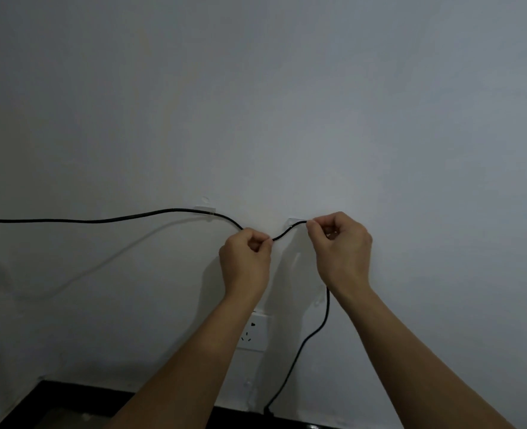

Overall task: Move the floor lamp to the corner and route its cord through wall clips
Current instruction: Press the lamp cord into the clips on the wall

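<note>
Already the cord [107,220] sits in the first clip [205,210]. My left hand [245,258] and right hand [341,243] each pinch it at the second clip [293,222]; seating it remains, and no lamp shows.

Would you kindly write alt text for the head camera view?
Both hands pinch a black cord against a white wall, the right hand pressing it at a clear clip, the left hand alongside; another clip already holds it.
</note>
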`<state>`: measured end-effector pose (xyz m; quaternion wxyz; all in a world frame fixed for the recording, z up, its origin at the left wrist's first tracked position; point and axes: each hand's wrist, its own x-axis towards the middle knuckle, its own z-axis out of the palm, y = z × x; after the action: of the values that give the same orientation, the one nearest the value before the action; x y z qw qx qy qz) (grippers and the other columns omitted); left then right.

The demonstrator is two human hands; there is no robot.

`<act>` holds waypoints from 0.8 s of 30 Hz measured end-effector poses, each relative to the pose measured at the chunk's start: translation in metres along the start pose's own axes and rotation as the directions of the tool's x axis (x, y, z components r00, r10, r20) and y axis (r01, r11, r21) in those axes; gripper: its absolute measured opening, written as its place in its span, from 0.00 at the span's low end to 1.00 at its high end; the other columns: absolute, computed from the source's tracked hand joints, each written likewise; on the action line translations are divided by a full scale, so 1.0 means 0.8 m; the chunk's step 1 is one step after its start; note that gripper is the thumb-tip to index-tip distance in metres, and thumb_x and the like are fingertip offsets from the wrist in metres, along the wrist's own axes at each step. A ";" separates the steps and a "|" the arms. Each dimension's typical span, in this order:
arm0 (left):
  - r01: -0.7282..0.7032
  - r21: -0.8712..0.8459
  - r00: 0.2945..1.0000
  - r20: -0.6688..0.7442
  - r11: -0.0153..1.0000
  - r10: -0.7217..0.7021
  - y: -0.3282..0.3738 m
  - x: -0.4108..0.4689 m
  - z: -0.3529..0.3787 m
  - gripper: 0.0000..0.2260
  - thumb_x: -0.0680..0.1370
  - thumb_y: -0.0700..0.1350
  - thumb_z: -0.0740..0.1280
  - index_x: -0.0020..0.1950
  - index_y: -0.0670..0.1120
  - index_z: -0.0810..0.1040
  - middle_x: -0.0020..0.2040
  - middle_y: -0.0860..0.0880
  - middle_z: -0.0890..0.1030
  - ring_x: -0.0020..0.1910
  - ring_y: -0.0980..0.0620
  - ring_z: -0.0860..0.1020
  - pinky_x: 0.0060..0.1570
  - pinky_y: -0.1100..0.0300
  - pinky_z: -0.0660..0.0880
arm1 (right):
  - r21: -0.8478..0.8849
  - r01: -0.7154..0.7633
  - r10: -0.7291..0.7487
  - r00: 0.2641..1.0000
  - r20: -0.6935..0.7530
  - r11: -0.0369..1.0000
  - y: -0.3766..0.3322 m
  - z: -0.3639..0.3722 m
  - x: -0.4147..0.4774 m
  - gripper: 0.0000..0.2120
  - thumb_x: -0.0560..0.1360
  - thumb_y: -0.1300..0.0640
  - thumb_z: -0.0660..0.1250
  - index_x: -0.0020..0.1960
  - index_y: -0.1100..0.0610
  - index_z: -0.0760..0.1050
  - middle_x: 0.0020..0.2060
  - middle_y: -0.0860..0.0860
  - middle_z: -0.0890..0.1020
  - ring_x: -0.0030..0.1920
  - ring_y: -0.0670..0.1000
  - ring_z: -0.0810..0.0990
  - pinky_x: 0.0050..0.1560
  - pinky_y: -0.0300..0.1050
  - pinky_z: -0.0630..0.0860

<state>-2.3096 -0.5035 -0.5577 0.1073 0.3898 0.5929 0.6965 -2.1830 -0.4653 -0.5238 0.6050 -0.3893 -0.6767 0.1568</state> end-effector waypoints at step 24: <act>0.041 0.163 0.912 0.397 0.986 -0.104 -0.110 -0.085 -0.005 0.09 0.75 0.35 0.65 0.41 0.49 0.77 0.31 0.53 0.75 0.29 0.59 0.72 0.33 0.62 0.72 | -0.404 -0.010 0.187 0.896 0.403 0.915 0.056 -0.054 -0.013 0.17 0.72 0.50 0.72 0.27 0.52 0.75 0.19 0.44 0.75 0.21 0.43 0.70 0.28 0.42 0.70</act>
<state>-2.2941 -0.5243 -0.6659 0.2235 0.5098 0.6230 0.5495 -2.1275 -0.4553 -0.5523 0.3403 -0.4920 -0.7904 0.1320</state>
